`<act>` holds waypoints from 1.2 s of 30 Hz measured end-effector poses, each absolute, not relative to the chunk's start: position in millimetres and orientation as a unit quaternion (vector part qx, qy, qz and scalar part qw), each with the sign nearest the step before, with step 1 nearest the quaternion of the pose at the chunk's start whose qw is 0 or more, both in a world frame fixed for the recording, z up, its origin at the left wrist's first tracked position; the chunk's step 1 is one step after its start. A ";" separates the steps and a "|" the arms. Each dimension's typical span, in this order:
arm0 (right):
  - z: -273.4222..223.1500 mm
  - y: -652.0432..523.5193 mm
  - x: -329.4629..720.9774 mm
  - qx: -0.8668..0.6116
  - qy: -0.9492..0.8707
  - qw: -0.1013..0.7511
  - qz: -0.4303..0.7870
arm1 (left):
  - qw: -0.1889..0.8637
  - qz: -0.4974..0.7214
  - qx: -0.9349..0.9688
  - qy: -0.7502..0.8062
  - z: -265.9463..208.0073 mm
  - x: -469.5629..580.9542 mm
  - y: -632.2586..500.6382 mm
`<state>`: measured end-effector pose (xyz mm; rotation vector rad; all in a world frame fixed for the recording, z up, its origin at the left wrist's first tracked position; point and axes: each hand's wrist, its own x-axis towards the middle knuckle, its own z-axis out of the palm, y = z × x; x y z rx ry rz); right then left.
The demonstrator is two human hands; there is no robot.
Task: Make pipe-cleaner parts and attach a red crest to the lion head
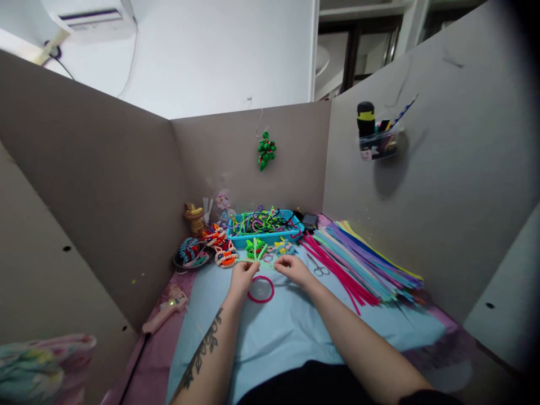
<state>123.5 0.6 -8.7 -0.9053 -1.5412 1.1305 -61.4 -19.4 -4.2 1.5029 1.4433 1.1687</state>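
Note:
Light green pipe cleaners (265,263) stretch between my two hands above the blue cloth. My left hand (244,275) pinches them near where several strands fan out upward. At the other side my right hand (293,268) has its fingertips closed on the strand's end. Just below lies a pink-red pipe cleaner ring (260,301). Behind my hands sits a bright green fuzzy figure (255,248), with a yellow and blue one (283,246) beside it. To the left stands an orange and cream figure (226,255). Scissors (319,268) rest right of my right hand.
A blue tray (265,238) of tangled pipe cleaners stands at the back. Long coloured pipe cleaners (363,264) lie on the right. A glue gun (166,312) and a dark bowl (192,261) are on the left. Grey panels (248,169) surround the table.

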 end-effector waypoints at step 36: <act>-15.5 -21.0 100.3 -0.378 -0.672 0.434 0.466 | 0.437 0.514 0.468 0.571 -10.3 -61.7 -15.6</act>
